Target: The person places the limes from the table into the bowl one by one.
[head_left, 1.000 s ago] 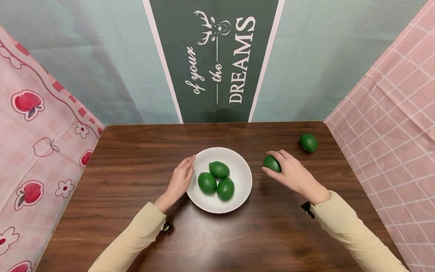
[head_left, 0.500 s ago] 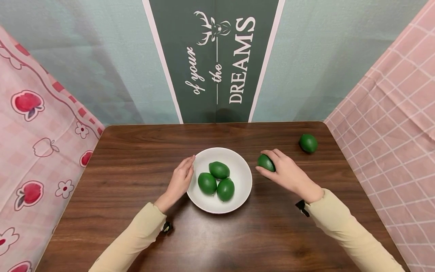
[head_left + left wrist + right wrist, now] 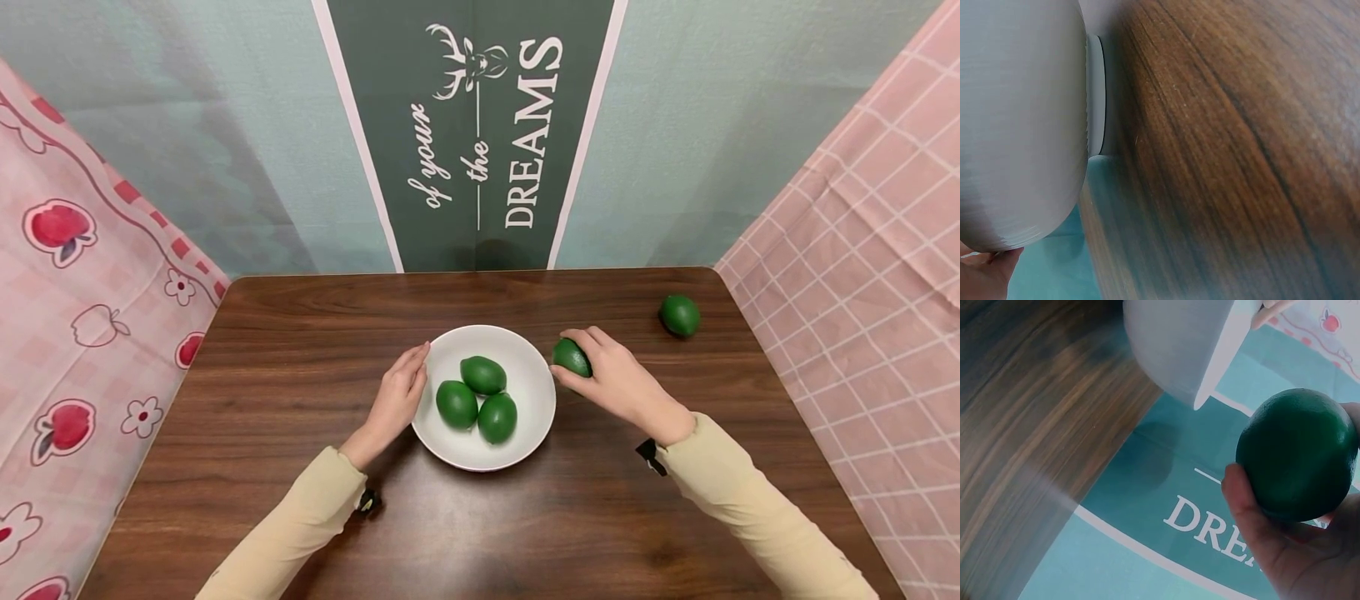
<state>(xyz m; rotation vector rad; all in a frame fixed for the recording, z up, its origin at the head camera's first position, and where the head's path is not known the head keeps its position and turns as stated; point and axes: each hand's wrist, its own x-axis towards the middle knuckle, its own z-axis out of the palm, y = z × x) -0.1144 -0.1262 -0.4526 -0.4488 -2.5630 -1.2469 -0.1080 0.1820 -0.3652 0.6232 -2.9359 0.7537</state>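
A white bowl (image 3: 536,417) stands near the middle of the table, with three green limes (image 3: 483,376) in it. My left hand (image 3: 397,398) rests against the bowl's left rim, fingers fairly straight and side by side. In the left wrist view the bowl's outer wall (image 3: 1019,119) fills the upper left. My right hand (image 3: 618,379) grips another lime (image 3: 572,357) between thumb and fingers, right at the bowl's right rim. The right wrist view shows this held lime (image 3: 1297,453) raised in front of the bowl (image 3: 1175,350), the thumb (image 3: 1244,500) curled against its side.
One more lime (image 3: 680,316) lies at the table's back right. Dark wood table (image 3: 300,333) surrounds the bowl. A green and teal cloth (image 3: 480,242) hangs behind it, with patterned pink cloths (image 3: 892,275) along both sides.
My right hand has moved left with its lime, from well right of the bowl up to its right rim. The left hand, the bowl and the other limes have stayed put.
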